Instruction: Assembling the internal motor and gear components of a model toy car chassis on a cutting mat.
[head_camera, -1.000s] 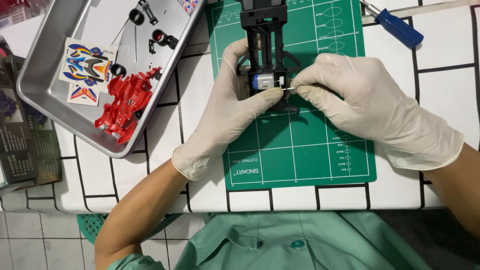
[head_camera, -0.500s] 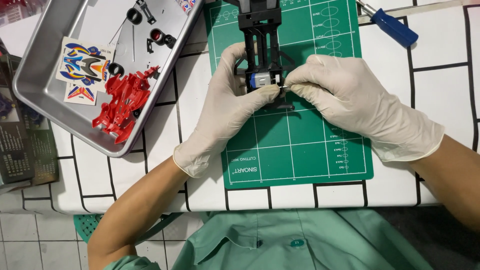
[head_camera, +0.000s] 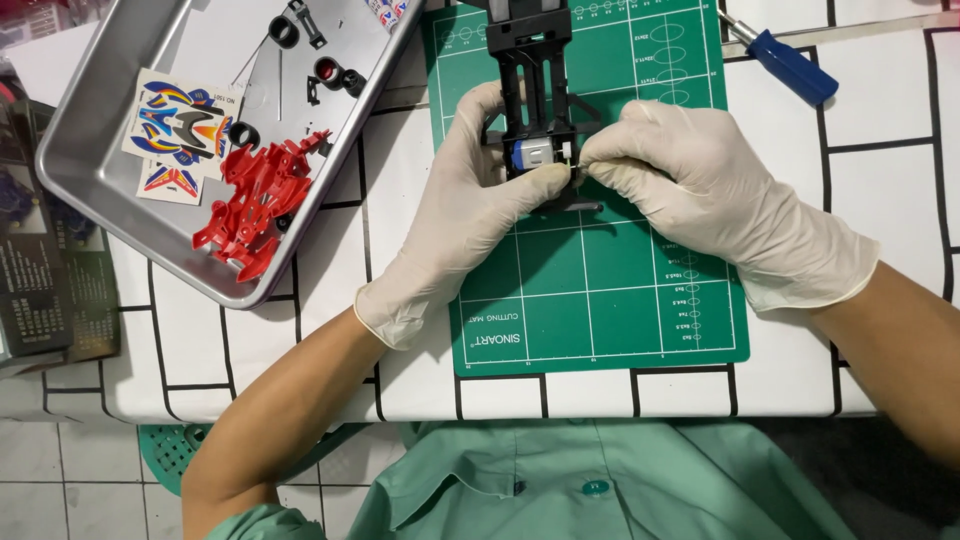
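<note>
A black toy-car chassis (head_camera: 535, 70) lies lengthwise on a green cutting mat (head_camera: 600, 300), with a small silver motor (head_camera: 532, 154) seated at its near end. My left hand (head_camera: 465, 215), in a white glove, grips the chassis's near end from the left, thumb by the motor. My right hand (head_camera: 710, 205), also gloved, pinches a tiny part at the motor's right side; the part itself is hidden by the fingertips.
A metal tray (head_camera: 95, 150) at the left holds a red car body (head_camera: 255, 205), sticker sheets (head_camera: 185, 130), black wheels (head_camera: 283, 30) and small parts. A blue-handled screwdriver (head_camera: 785, 62) lies at the upper right. Dark boxes (head_camera: 45, 290) sit at the table's left edge.
Both hands stay on the chassis's near end with hardly any movement; the camera view has shifted slightly.
</note>
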